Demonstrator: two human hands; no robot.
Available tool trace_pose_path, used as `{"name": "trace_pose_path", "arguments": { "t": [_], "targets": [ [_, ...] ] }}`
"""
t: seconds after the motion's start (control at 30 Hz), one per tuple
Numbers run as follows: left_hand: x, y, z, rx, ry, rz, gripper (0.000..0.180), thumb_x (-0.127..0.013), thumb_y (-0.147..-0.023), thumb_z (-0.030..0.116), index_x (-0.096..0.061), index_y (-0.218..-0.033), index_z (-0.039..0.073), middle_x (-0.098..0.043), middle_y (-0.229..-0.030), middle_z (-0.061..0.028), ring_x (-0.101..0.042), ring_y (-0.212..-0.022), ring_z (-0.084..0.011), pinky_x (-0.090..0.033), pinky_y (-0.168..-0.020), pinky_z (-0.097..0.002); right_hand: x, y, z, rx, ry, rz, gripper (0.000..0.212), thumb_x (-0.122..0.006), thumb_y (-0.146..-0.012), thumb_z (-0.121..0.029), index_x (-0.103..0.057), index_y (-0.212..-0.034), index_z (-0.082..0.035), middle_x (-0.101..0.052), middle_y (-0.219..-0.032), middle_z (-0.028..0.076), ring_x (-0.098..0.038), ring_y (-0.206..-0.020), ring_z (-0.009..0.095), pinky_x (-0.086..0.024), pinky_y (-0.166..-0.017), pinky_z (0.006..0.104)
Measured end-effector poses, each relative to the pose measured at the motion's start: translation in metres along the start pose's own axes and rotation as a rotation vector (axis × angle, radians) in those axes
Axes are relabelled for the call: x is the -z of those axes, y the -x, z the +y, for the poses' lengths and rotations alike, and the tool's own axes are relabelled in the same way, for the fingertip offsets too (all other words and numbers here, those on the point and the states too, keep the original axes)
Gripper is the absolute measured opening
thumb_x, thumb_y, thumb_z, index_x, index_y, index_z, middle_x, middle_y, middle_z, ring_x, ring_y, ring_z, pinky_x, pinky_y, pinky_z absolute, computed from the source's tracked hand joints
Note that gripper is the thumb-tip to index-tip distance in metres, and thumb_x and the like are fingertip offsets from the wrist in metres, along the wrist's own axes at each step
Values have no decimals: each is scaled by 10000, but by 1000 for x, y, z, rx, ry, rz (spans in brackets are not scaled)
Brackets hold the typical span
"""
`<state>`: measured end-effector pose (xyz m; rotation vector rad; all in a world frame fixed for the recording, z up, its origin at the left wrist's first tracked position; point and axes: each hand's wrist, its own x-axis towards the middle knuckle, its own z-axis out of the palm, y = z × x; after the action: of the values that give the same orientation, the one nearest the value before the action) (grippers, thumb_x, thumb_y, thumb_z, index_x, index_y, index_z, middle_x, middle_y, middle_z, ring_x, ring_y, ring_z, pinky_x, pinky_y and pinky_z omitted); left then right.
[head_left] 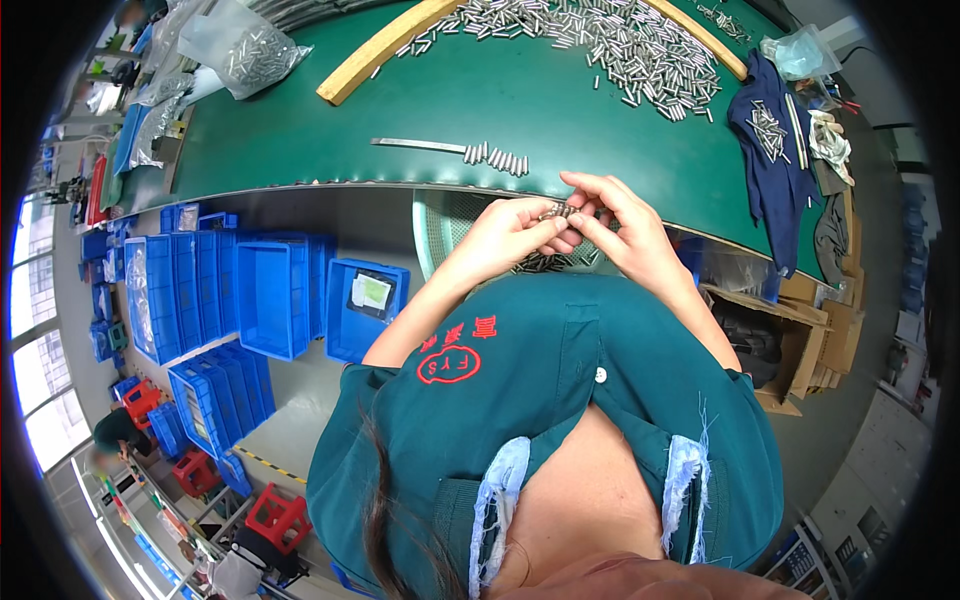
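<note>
Partway, with much left

The left hand (515,235) and right hand (625,225) pinch small silvery metal cylinders (560,212) near centre, over a pale-green plastic basket (424,230). Seemingly, a short row (497,160) upper centre is done; the large loose heap (645,65) at top remains.

Plain deep green on the counter (290,140). Shiny silver-grey on the pins (650,60); duller grey on the flat strip (415,144). Yellow-tan on the 2 wooden bars (385,50). Pale mint green on the basket (422,235). Bright blue on the crates (275,300); white plus light green on the label (372,293). Navy on the cloth (775,200). Dark teal on the shirt (520,330), red for its embroidery (450,365), white for its button (600,375). Light blue and white on the frayed trim (497,480). Red on the stools (278,510). Yellow-black stripes on the floor tape (272,465).
</note>
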<state>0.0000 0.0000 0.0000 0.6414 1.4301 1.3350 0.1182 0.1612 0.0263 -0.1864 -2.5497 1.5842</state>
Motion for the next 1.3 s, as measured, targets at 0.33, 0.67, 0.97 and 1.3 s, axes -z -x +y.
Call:
{"name": "trace_pose_path", "arguments": {
  "t": [0.33,0.67,0.97,1.3],
  "targets": [
    [2,4,11,88,185,-73,262,-543,-954,201,-635,-1049,-25,-692,-934,-122,-679,-833,-167,-555,-729,-266,-1,3,0,-11,-146,22,414,-603,-855,-50,-562,-1264,-106,-593,-991,45,-562,-814,100,-478,-692,233],
    [4,3,6,37,61,-28,259,-551,-944,211,-645,-1021,-18,-701,-906,-93,-670,-806,-129,-537,-708,-247,-3,3,5,-62,-246,14,396,-602,-867,-67,-564,-1261,-93,-596,-1011,34,-546,-830,76,-471,-707,217],
    [4,8,15,-2,-56,36,254,-561,-931,186,-654,-1014,-36,-705,-884,-85,-670,-812,-125,-536,-729,-264,-4,2,8,-112,-412,-24,383,-577,-901,-88,-540,-1282,-70,-597,-1067,43,-548,-929,86,-460,-816,234],
    [7,10,17,20,-112,13,245,-538,-955,139,-617,-1112,-32,-687,-948,-102,-655,-862,-134,-537,-773,-267,-3,0,7,-129,-452,-48,391,-576,-910,-86,-523,-1296,-60,-595,-1110,53,-549,-979,96,-457,-850,243]
  ]
}}
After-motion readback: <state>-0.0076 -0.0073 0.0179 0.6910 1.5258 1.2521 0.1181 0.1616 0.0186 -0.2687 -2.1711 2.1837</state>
